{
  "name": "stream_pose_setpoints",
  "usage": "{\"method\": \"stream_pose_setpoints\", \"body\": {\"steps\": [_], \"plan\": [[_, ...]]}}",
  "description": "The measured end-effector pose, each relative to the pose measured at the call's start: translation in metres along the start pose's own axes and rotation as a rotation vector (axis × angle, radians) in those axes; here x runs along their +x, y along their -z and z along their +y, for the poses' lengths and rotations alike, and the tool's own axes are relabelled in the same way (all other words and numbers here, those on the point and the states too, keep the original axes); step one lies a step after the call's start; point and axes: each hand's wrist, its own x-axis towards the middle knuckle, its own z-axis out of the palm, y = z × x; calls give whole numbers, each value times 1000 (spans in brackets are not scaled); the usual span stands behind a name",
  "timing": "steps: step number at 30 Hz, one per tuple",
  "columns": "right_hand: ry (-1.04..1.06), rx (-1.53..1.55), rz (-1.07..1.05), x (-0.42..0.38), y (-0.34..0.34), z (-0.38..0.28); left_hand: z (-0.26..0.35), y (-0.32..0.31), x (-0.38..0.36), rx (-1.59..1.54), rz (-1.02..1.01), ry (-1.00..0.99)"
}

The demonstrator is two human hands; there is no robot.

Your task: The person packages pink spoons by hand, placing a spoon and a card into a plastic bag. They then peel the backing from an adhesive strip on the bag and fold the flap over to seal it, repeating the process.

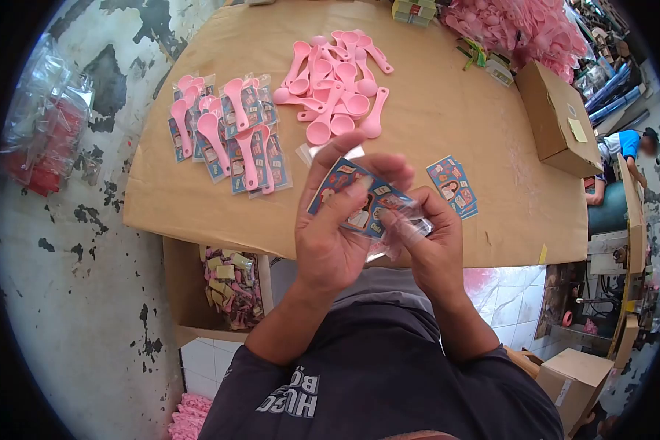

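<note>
A blue printed card [361, 202] is held up over the near part of the table. My left hand [328, 235] grips it, thumb across its face and fingers behind. At the card's right end, my right hand [436, 238] pinches a clear plastic bag [412, 226] that overlaps the card's corner. Just right of my hands lie a few more blue cards [453, 185]. Beyond my fingers is a heap of loose pink measuring spoons [337, 81]. To the left are bagged packs [235, 143], each with a pink spoon on a blue card.
A cardboard box [557, 117] stands at the table's right edge, near a big pile of pink spoons [521, 29]. Below the left edge, an open carton [191, 312] holds bagged pieces. Clear bags [48, 110] hang on the left wall. Another person [623, 147] is far right.
</note>
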Motion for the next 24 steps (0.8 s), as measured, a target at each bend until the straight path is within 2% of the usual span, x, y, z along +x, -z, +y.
{"method": "stream_pose_setpoints", "body": {"steps": [5,7,8,10,11,13,14,16,17,18,19,21,24], "plan": [[18,16,29,5,-6,-1,-3,-4,-2,34,-3,7],[151,50,25,7,-7,6,-2,-2,-2,44,-54,27],[149,49,24,8,-7,9,-2,-1,-3,44,-53,26],[345,-122,113,9,-7,12,-2,2,-4,67,-25,56],[345,-123,114,8,-6,10,-2,4,-4,66,-25,56],[623,-645,113,5,1,2,-1,9,-5,118,89,64],[788,-758,63,8,4,0,0,11,-4,116,86,65],[786,-799,10,7,7,0,1,16,-1,24,196,54],[783,-837,-46,6,8,-1,3,22,1,20,188,58],[706,-801,-35,6,5,-2,6,30,3,-121,201,78],[715,-806,-25,6,6,-5,10,35,6,-262,214,98],[612,-831,-115,10,9,-12,14,39,9,-270,242,95],[595,-916,-113,34,19,-28,23,45,6,-253,282,10]]}}
